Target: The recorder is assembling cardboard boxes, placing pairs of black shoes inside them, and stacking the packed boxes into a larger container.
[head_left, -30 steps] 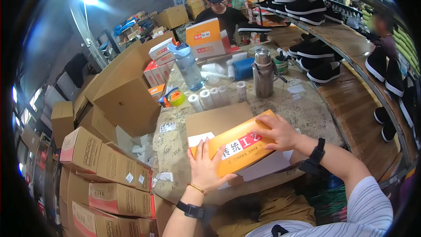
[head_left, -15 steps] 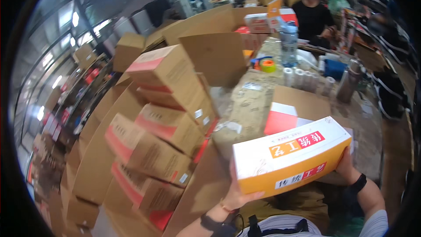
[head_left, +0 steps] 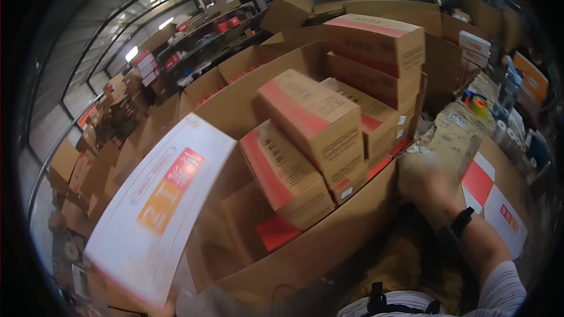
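A long white box (head_left: 158,194) with orange and red printed panels tilts up at the left, over the near left end of a large open carton (head_left: 317,258). My left hand (head_left: 170,306) grips its lower end, mostly hidden behind the box and the picture's lower edge. My right hand (head_left: 433,185) is apart from the box, near the brown paper-wrapped bundle (head_left: 452,135) to the right of the carton. Motion smears its fingers. Inside the carton several brown boxes with pink-red bands (head_left: 311,117) stand stacked, and a red flap (head_left: 277,232) shows by the lowest one.
On the bench at right are a flattened white-and-red box (head_left: 499,217), a tape roll (head_left: 479,105), a clear bottle (head_left: 506,91) and several white rolls (head_left: 510,135). Shelves with goods (head_left: 217,38) line the back left. More open cartons (head_left: 97,170) crowd the left side.
The white and orange box has gone from in front of me to the far left, over the carton. My right hand has let go of it. The view has turned left.
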